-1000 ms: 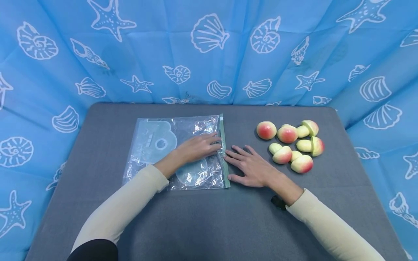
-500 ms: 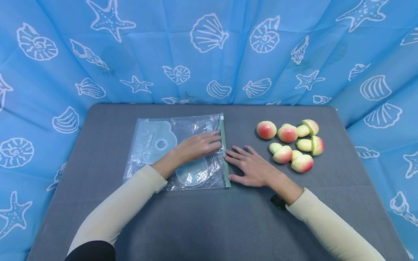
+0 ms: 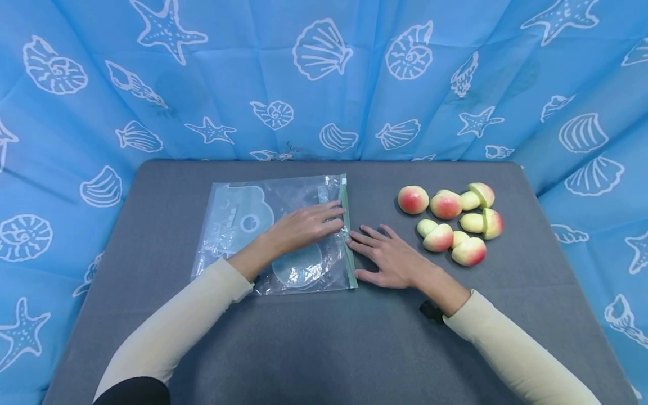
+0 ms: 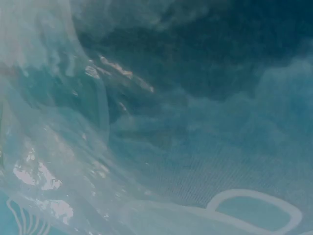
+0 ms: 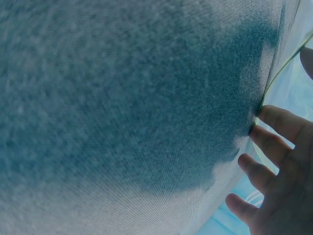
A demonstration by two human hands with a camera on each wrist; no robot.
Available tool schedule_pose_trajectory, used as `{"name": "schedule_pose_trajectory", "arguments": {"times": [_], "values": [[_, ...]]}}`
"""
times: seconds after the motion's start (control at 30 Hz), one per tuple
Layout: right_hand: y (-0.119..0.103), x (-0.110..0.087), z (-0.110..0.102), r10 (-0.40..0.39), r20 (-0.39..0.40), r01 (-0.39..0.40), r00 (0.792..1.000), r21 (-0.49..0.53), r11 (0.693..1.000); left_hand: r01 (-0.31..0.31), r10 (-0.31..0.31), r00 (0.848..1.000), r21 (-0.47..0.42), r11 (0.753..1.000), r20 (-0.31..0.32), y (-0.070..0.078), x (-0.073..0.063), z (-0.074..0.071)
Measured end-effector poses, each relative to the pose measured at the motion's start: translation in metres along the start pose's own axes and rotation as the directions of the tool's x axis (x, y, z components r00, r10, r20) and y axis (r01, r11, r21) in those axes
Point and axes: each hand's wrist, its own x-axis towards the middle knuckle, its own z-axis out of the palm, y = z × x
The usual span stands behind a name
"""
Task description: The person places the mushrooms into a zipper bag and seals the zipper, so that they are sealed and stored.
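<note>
In the head view a clear plastic zip bag with a pale cloud-like print lies flat on the grey table. My left hand rests on its right half, fingers extended toward the green zip strip. A small white slider sits at the strip's far end. My right hand lies palm down with fingers spread, fingertips right at the strip's outer edge. The right wrist view shows its fingers reaching the bag's green edge. Close up in the left wrist view is the shiny bag film, hazy, without the hand.
Several mushroom-shaped pieces with red and pale yellow caps lie right of my right hand. A black object shows under the right wrist. A blue shell-print curtain hangs round the grey table at the back and sides.
The left hand has shifted slightly toward the zip strip and its fingers lie straighter, while the left forearm swung a little left. The right hand and the mushroom-shaped pieces stayed in place.
</note>
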Motion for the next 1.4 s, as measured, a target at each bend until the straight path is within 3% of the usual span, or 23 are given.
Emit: {"name": "schedule_pose_trajectory", "arguments": {"times": [0.5,0.93,1.2,1.4], "values": [[0.001,0.002,0.000,0.005,0.003,-0.005,1.000,0.001,1.000,0.042,-0.036,0.994,-0.061,0.997,0.105,0.005,-0.002,-0.019],[0.000,0.001,0.000,0.001,-0.016,-0.001,1.000,-0.006,1.000,0.015,-0.003,0.994,-0.105,0.994,0.106,0.010,-0.013,-0.035],[0.000,0.001,0.001,0.000,-0.021,0.000,1.000,-0.010,1.000,0.030,-0.012,0.994,-0.158,0.987,0.109,0.012,-0.018,-0.041],[-0.001,0.001,0.000,0.008,-0.013,-0.008,1.000,0.001,1.000,0.019,-0.001,0.992,-0.142,0.990,0.123,0.014,-0.021,-0.042]]}}
